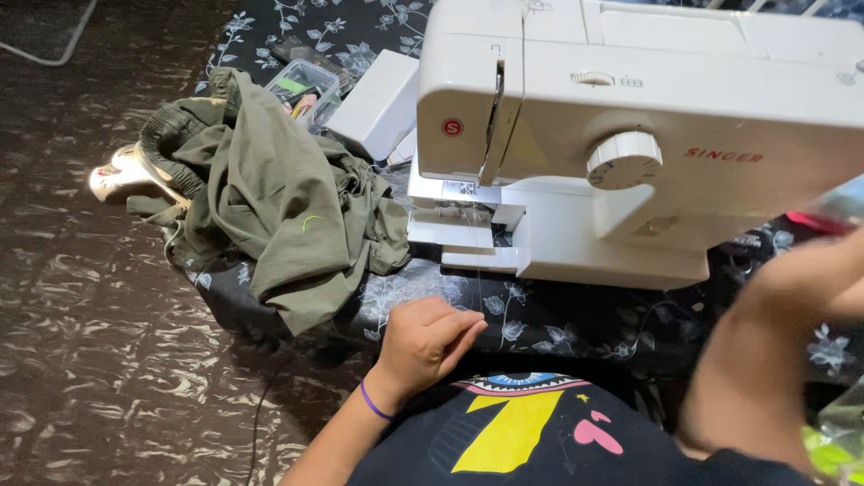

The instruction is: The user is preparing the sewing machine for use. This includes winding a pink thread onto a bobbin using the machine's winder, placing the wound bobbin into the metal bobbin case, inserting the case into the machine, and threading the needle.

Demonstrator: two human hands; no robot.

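A white sewing machine (648, 108) stands on a table under a dark floral cloth (558, 315). My left hand (423, 342) rests at the table's front edge, below the needle area (463, 193). Its fingers are pinched on a thin pale thread (478, 270) that runs down from the needle. A purple band circles that wrist. My right hand (832, 265) is raised at the right edge, blurred by motion and partly out of frame. I cannot tell what it holds, if anything. A crumpled olive-green garment (279, 198) lies left of the machine.
A clear plastic box (306, 90) of small items and a white machine cover piece (378, 103) sit behind the garment. A dark cable (256, 414) hangs to the dark patterned floor (90, 315). Something shiny (117, 175) pokes out left of the garment.
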